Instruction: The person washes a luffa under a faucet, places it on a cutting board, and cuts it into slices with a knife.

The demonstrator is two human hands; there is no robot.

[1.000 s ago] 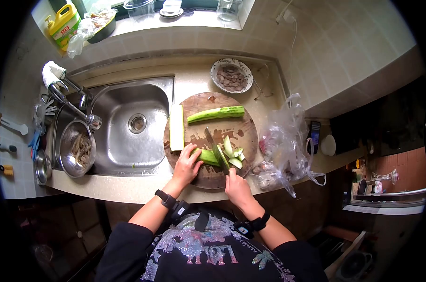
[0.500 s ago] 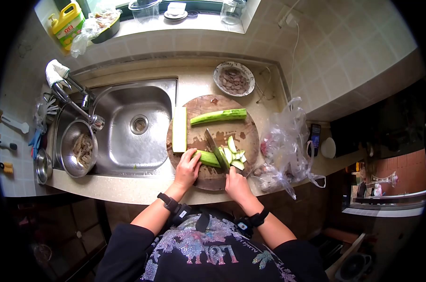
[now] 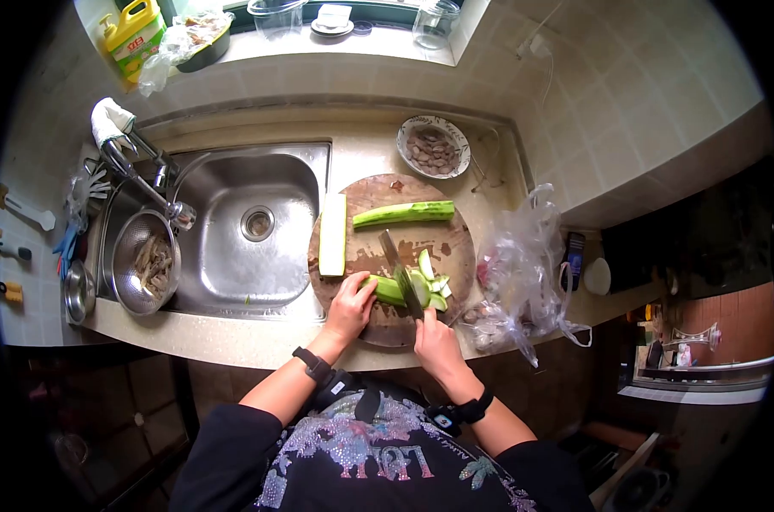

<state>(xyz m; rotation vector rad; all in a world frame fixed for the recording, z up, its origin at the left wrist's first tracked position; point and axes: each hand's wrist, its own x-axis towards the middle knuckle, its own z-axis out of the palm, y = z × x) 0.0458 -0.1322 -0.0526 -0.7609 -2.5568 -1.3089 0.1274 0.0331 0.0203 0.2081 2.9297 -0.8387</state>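
Note:
My left hand (image 3: 349, 309) presses its fingers on one end of a green cucumber-like piece (image 3: 388, 291), lying on a round wooden cutting board (image 3: 452, 243). In my right hand (image 3: 439, 346) is the handle of a kitchen knife (image 3: 399, 269). Its broad blade stands at the piece's right end, pointing away from me. Several pale green slices (image 3: 439, 288) lie just right of the blade. Farther back on the board rest a halved length (image 3: 332, 235) with its white cut face up and another length (image 3: 404, 212), green skin showing.
A steel sink (image 3: 289, 230) lies left of the board, with a colander (image 3: 169, 269) of shrimp-like pieces at its left side. A patterned bowl (image 3: 464, 154) of greyish pieces stands behind the board. Clear plastic bags (image 3: 523, 264) and a phone (image 3: 574, 256) are at the right.
The knife has shifted slightly left relative to the slices, along the piece, and another slice leans against its right side. My left hand still holds the same end. The whole view has shifted slightly.

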